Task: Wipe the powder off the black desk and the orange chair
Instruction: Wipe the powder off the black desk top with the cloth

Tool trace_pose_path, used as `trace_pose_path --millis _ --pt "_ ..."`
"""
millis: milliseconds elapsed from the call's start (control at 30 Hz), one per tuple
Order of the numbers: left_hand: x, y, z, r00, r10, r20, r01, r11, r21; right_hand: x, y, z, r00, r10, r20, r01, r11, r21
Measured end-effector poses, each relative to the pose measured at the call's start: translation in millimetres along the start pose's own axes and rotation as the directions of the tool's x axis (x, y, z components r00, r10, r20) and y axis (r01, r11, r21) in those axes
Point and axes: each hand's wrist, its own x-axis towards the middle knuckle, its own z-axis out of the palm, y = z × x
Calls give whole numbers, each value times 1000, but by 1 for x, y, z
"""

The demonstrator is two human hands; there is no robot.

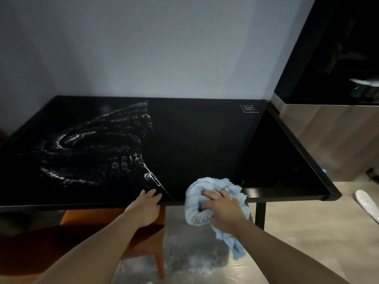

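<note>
A person stands at a black desk [205,140] pushed against a pale wall. The right half of the desk, from the middle across to the printed label in the far right corner, looks clean and dark. White powder [92,144] covers the left half in swirls and streaks, ending in a sharp curved edge near the desk's centre.

The right hand [223,210] is at the desk's near edge, fingers closed tight around a bunched light-blue cloth [205,193], part of which hangs below the desk. The left hand [145,208] rests at the near edge too, just left of the cloth, fingers spread flat and holding nothing, close to the powder's boundary.

An orange chair [82,222] sits tucked under the desk's left side; it is too dim to tell whether powder lies on it. Pale dust shows on the floor below the desk.

By my judgement the desk is about half wiped, and the chair is not yet started.
</note>
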Motion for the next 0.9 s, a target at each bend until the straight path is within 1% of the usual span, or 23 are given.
trace_pose_path --millis 100,167,233,300,367,467,500,567,600,667,767,833,900 --pt "-9 7 1 1000 0 -4 0 1000 2 -17 9 5 1000 23 -14 -24 999 -43" --pt "-15 11 2 1000 8 -7 -8 999 33 -26 14 9 1000 31 1 -31 993 -113" --pt "-19 13 3 1000 14 -9 -14 1000 20 -34 21 12 998 51 34 -44 981 -187" --pt "-22 13 6 1000 26 -15 -26 999 19 -43 31 14 989 125 83 -104 969 -224" --pt "-24 14 8 999 36 -22 -35 999 33 -55 41 13 971 217 97 -193 959 -205" --pt "-25 17 9 998 54 -31 -53 998 38 -64 49 10 965 258 -42 -261 950 -172" --pt "-25 19 8 998 60 -28 -59 997 40 -65 49 9 962 264 -63 -270 955 -120" --pt "-25 22 7 997 77 -24 -75 996 52 -63 44 3 965 261 -34 -261 965 3" --pt "-24 24 6 996 86 -28 -84 995 59 -61 42 2 967 249 -52 -249 968 23" --pt "-22 28 3 993 102 -51 -97 992 83 -57 40 -1 957 250 -147 -247 968 38" --pt "-21 31 -1 987 121 -102 -106 985 136 -53 38 -7 957 251 -142 -243 967 75" --pt "-22 32 -4 984 129 -126 -110 983 146 -53 38 -7 948 265 -175 -257 964 70" --pt "-23 31 -5 983 128 -135 -109 983 146 -52 38 -7 942 291 -165 -274 955 115"
